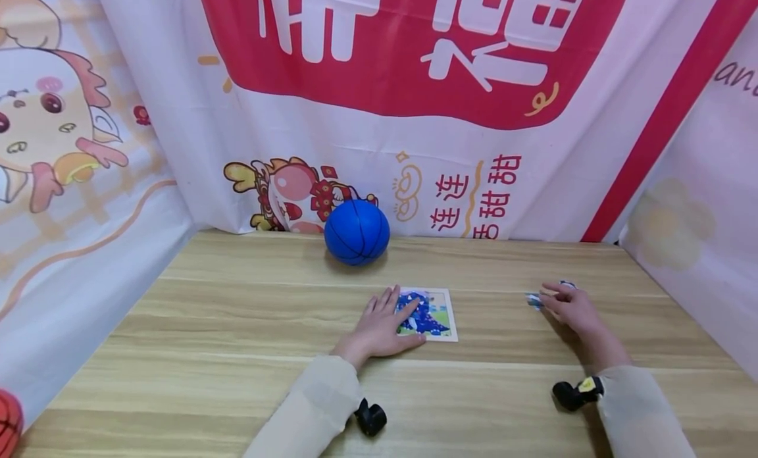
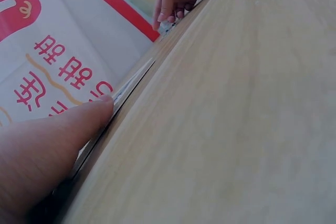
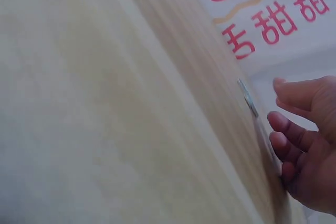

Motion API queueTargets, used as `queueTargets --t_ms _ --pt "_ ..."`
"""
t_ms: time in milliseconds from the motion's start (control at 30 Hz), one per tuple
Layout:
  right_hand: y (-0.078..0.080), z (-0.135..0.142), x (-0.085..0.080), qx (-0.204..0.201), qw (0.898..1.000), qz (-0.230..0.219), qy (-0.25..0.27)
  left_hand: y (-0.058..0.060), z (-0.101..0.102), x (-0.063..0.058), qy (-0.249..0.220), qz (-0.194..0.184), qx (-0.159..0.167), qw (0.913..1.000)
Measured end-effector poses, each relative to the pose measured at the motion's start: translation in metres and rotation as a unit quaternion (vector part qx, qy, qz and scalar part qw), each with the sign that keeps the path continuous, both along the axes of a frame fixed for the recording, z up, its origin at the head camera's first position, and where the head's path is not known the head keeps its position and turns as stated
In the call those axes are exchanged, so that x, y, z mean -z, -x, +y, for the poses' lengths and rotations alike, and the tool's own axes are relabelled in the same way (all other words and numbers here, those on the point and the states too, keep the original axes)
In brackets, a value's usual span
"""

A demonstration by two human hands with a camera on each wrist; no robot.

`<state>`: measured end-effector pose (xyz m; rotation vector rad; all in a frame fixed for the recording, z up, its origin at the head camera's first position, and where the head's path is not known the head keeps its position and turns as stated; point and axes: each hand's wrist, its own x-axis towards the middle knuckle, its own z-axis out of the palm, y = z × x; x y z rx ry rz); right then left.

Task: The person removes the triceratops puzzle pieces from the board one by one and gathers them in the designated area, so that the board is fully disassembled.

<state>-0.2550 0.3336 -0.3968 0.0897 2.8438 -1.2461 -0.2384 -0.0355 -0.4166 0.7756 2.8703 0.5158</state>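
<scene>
A small jigsaw puzzle [image 1: 439,316] in a white-edged tray, with a blue picture, lies mid-table in the head view. My left hand [image 1: 381,326] rests on its left side with fingers spread, covering part of it. The left thumb [image 2: 86,121] presses at the tray's edge in the left wrist view. Off to the right, my right hand [image 1: 573,311] hovers over loose puzzle pieces, fingers loosely bent. One puzzle piece [image 3: 248,99] lies flat on the table just beyond the right fingertips, apart from them. Another piece [image 1: 567,284] shows partly behind the right hand.
A blue ball [image 1: 356,232] stands at the back of the wooden table [image 1: 237,313], near the printed cloth [image 1: 367,132]. At the lower left edge, part of a red ball [image 1: 8,422] shows. Cloths also hang at both sides.
</scene>
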Motion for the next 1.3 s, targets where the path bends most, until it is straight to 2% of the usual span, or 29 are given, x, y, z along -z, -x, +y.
queueTargets --t_ms 100,267,367,533,667,833,1067,1300 --pt "-0.002 -0.007 -0.005 0.0 0.999 0.026 0.034 0.002 0.0 0.001 -0.019 0.003 -0.008 0.9998" --pt "-0.001 -0.03 -0.013 -0.027 0.996 0.072 0.037 0.005 -0.004 0.003 -0.044 -0.004 -0.029 0.9986" --pt "0.002 -0.051 -0.017 -0.043 0.995 0.076 0.057 0.006 -0.005 0.003 -0.047 -0.007 -0.034 0.9983" --pt "0.005 -0.089 -0.017 -0.061 0.99 0.05 0.117 0.005 -0.008 0.002 -0.048 -0.004 -0.039 0.9981" --pt "0.009 -0.115 -0.015 -0.064 0.992 0.018 0.108 0.006 -0.009 0.002 -0.042 0.001 -0.038 0.9984" --pt "0.012 -0.141 -0.008 -0.09 0.99 0.019 0.103 0.007 -0.009 0.004 -0.021 0.011 -0.036 0.9991" --pt "0.011 -0.167 0.006 -0.112 0.991 0.042 0.064 0.006 -0.008 0.005 0.015 0.017 -0.028 0.9993" --pt "0.013 -0.178 0.018 -0.106 0.991 0.082 0.001 0.005 -0.008 0.002 0.025 0.019 -0.027 0.9991"
